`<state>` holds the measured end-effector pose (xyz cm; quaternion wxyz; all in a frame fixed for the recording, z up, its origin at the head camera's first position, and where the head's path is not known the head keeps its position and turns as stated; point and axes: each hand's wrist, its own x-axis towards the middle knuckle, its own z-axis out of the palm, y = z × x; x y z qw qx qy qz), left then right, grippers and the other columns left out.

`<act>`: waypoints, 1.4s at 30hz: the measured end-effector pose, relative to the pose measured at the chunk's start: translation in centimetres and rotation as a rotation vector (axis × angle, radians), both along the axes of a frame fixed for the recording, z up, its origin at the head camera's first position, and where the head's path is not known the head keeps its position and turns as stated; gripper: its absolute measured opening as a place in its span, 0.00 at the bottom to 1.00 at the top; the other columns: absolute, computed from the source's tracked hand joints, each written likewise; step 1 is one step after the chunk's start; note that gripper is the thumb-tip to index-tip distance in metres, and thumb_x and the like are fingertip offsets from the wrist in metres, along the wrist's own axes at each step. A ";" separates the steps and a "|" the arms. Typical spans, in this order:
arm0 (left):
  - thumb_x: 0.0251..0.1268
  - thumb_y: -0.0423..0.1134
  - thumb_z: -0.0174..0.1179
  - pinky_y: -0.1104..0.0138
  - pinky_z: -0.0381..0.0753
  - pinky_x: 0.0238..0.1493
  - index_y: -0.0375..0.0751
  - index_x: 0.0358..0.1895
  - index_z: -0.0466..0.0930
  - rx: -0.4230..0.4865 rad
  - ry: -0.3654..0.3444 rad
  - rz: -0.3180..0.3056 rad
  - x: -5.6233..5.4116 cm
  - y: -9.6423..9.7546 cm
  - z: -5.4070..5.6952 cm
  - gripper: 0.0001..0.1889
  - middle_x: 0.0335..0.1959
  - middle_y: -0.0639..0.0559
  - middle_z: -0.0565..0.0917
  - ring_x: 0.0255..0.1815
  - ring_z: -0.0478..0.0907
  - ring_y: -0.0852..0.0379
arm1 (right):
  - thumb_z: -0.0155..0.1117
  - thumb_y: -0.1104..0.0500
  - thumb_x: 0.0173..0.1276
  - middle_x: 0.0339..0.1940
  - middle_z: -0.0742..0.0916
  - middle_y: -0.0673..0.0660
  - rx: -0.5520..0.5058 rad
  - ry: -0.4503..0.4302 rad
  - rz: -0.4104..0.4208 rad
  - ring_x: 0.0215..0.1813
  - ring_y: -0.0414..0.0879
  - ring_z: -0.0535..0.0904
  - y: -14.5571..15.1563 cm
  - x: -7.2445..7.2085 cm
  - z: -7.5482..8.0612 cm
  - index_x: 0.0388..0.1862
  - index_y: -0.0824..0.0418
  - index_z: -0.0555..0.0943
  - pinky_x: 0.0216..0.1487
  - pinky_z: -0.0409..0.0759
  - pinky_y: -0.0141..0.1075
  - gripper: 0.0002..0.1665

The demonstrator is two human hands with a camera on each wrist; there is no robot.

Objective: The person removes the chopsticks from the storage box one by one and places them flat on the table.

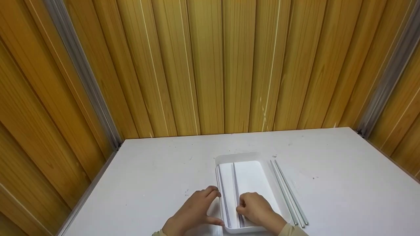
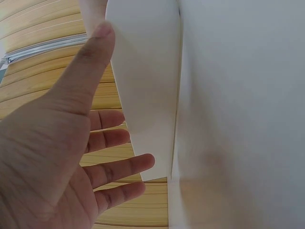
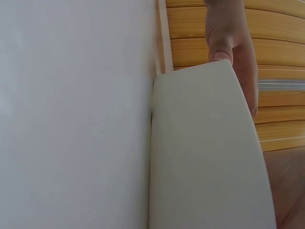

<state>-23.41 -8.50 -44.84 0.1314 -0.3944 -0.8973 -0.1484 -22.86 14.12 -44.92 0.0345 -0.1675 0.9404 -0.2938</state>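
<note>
A white rectangular plastic tray [image 1: 249, 230] stands on the table, with two long thin grey rods lying lengthwise in it. One rod [image 1: 224, 196] lies along the left wall; the other rod [image 1: 235, 178] is a little to its right. My right hand [image 1: 256, 206] reaches into the tray and pinches the near part of this second rod with curled fingers. Spread along the tray's left side, my left hand [image 1: 197, 205] has its thumb and fingertips at the wall. The left wrist view shows that hand [image 2: 57, 138] with loose fingers beside the tray wall [image 2: 147, 90].
Several slim greenish-silver rods [image 1: 288, 193] lie close together on the white table [image 1: 157, 180], just right of the tray. Wood-patterned walls [image 1: 206, 65] enclose the table at the back and sides, with grey metal posts [image 1: 82, 65] at the corners.
</note>
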 end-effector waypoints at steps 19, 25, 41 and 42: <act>0.43 0.68 0.66 0.69 0.81 0.46 0.45 0.53 0.73 -0.009 -0.007 0.013 0.0 0.0 0.2 0.38 0.55 0.55 0.77 0.40 0.76 0.60 | 0.63 0.59 0.52 0.14 0.74 0.48 0.042 0.025 -0.073 0.19 0.41 0.68 -0.2 -0.1 -0.7 0.15 0.58 0.72 0.19 0.65 0.31 0.12; 0.43 0.68 0.65 0.69 0.81 0.46 0.44 0.53 0.73 -0.007 -0.007 0.012 0.0 0.1 0.2 0.38 0.55 0.55 0.76 0.41 0.76 0.60 | 0.64 0.58 0.52 0.14 0.74 0.49 0.056 0.042 -0.090 0.20 0.42 0.68 -0.2 -0.3 -1.0 0.14 0.58 0.72 0.20 0.66 0.33 0.13; 0.44 0.68 0.64 0.65 0.82 0.49 0.44 0.53 0.72 -0.007 -0.026 0.011 0.0 0.1 0.0 0.38 0.56 0.53 0.76 0.45 0.78 0.57 | 0.63 0.58 0.53 0.15 0.78 0.50 0.061 0.021 -0.124 0.20 0.42 0.70 0.0 -0.4 -0.6 0.15 0.60 0.76 0.21 0.70 0.33 0.11; 0.44 0.68 0.63 0.65 0.82 0.50 0.45 0.53 0.72 -0.010 -0.031 0.016 0.1 0.0 0.0 0.38 0.56 0.54 0.75 0.45 0.78 0.57 | 0.63 0.58 0.52 0.15 0.78 0.50 0.059 0.023 -0.126 0.20 0.42 0.70 0.0 -0.4 -0.6 0.15 0.60 0.76 0.21 0.69 0.33 0.11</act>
